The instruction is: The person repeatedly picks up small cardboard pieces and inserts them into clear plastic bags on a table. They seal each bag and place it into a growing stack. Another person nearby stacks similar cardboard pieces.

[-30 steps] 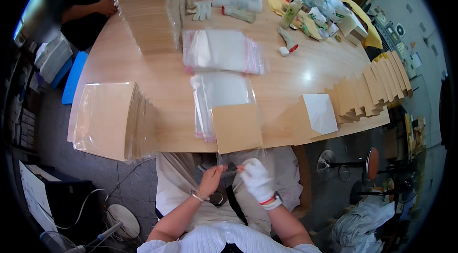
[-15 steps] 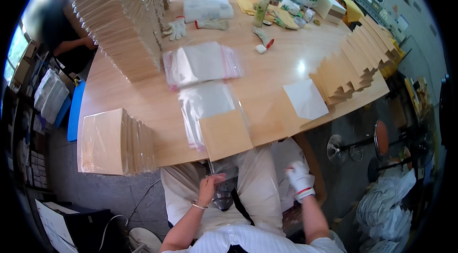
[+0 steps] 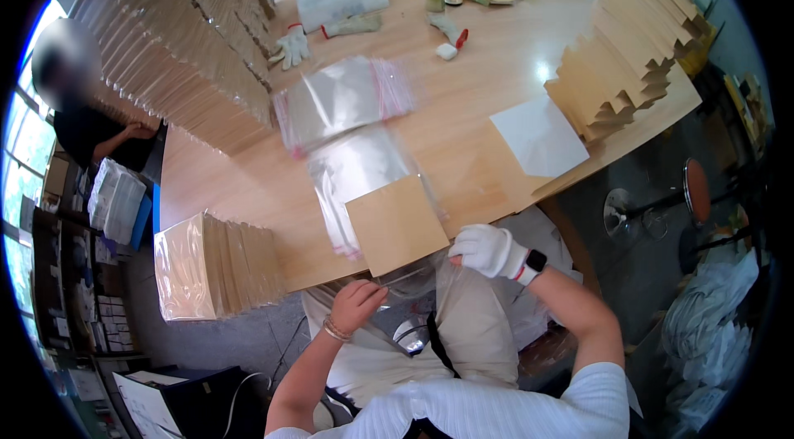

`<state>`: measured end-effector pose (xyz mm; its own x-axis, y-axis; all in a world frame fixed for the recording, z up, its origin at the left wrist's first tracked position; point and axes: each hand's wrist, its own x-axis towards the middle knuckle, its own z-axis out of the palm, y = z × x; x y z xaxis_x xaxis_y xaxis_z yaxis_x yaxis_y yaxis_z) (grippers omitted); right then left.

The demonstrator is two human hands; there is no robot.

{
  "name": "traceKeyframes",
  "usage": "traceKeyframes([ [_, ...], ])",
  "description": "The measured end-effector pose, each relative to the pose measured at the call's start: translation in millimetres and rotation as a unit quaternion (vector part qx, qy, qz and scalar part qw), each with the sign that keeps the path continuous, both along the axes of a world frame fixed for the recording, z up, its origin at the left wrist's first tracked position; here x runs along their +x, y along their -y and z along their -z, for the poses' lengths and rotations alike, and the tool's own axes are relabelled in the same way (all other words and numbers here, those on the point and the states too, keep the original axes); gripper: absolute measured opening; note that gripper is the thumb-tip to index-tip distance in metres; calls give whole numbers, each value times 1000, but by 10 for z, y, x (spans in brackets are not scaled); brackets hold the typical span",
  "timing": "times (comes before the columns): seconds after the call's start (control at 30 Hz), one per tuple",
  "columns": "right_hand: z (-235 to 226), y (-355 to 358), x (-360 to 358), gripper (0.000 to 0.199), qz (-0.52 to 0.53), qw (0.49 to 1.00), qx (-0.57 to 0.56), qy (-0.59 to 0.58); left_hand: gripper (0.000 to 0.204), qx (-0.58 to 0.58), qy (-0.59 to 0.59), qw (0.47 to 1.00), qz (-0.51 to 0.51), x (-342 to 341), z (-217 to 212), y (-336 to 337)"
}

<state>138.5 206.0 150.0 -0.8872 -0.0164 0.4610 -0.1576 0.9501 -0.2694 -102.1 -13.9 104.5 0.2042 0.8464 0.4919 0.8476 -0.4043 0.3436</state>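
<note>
The worn glove [image 3: 486,249] is white with a red line at its cuff, the smartwatch face [image 3: 537,260] black. The cardboard sheet [image 3: 397,225] is plain tan; the clear plastic bags [image 3: 341,104] show pink edging. The shirt [image 3: 471,406] is finely ribbed white, the trousers [image 3: 475,319] cream, the stool seat [image 3: 697,191] rust-orange.

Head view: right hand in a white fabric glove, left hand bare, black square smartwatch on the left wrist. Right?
One error: the black square smartwatch is on the right wrist, by the cuff of the white fabric glove; the head view shows it. The rest stands: right hand gloved, left hand bare.
</note>
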Motion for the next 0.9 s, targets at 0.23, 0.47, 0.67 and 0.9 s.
traceKeyframes([
  [0.23, 136, -14, 67, 11, 153, 945, -258, 131, 8, -80, 182, 965, -172, 118, 194, 17],
  [0.47, 349, 225, -211, 24, 407, 865, -248, 155, 27, -219, 456, 801, -320, 226, 139, -301],
  [0.67, 234, 352, -245, 22, 466, 848, -165, 191, 28, -210, 122, 911, -333, 90, 112, -254],
  [0.9, 328, 423, -245, 27, 447, 840, -293, 96, 36, -272, 598, 694, -293, 173, -162, -280],
])
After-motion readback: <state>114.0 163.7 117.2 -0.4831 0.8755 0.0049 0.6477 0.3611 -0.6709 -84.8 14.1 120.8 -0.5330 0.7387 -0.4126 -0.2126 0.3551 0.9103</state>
